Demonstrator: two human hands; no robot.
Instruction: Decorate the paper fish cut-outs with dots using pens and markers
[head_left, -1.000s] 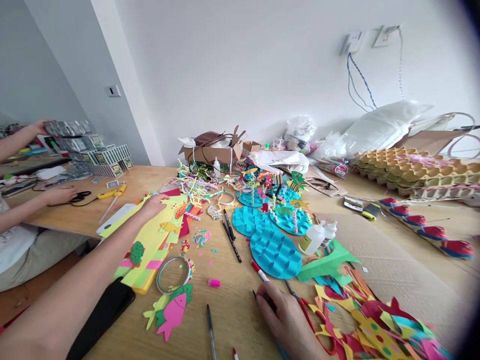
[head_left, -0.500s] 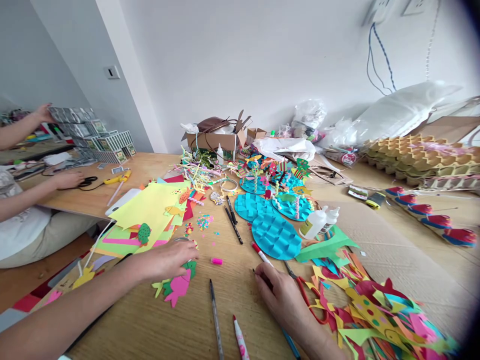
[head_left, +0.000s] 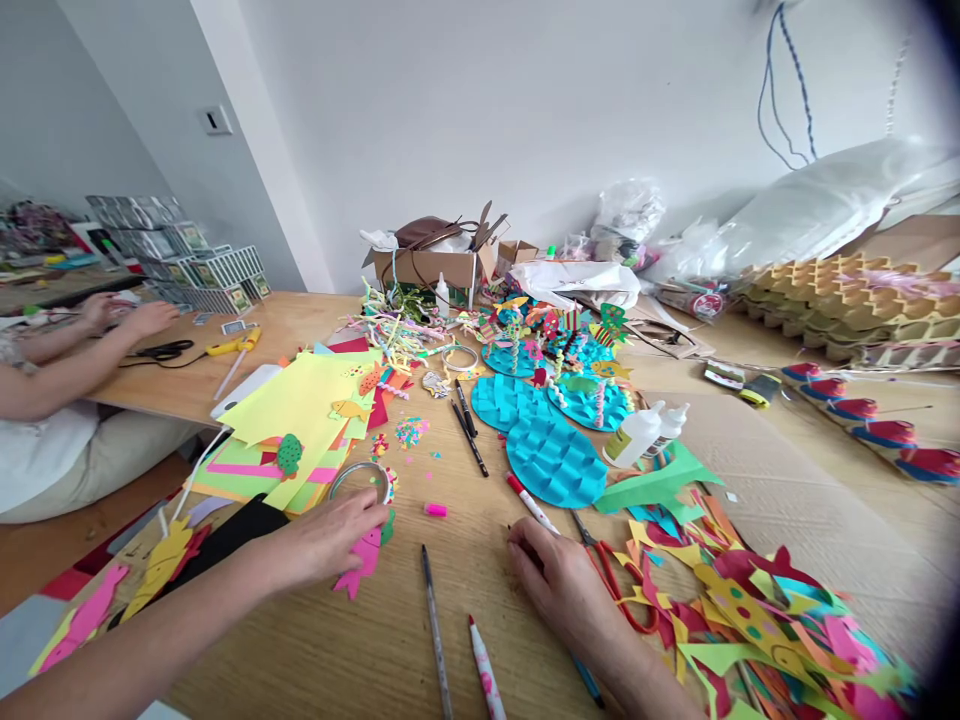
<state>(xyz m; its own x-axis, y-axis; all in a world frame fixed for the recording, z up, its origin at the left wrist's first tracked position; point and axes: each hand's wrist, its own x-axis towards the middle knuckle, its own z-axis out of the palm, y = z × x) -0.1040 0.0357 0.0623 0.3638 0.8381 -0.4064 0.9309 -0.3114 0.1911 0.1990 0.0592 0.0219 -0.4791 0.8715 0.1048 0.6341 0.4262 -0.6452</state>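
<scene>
My left hand (head_left: 337, 535) rests on a small pile of paper fish, its fingers bent down over a pink paper fish (head_left: 364, 560). A bit of a green paper fish (head_left: 388, 526) shows past the fingertips; the rest is covered. Just behind that hand lies a tape roll (head_left: 361, 480). My right hand (head_left: 559, 575) is closed around a slim pen (head_left: 587, 684), whose dark tip points forward above the tabletop. Beside it lie a red-capped white marker (head_left: 531, 503) and red-handled scissors (head_left: 619, 580). An uncapped marker (head_left: 486, 668) and a dark pen (head_left: 433, 630) lie between my hands.
Blue textured ovals (head_left: 556, 462) and glue bottles (head_left: 634, 437) stand ahead. Paper scraps (head_left: 750, 620) heap at right. Coloured sheets (head_left: 289, 410) lie at left. A pink cap (head_left: 436, 510) is near the middle. A co-worker's hands (head_left: 124, 312) are at the far left table.
My left hand has shifted toward me and left, uncovering the tape roll and covering the light green fish. My right hand has stayed put. The co-worker's raised hand has come down from the stack.
</scene>
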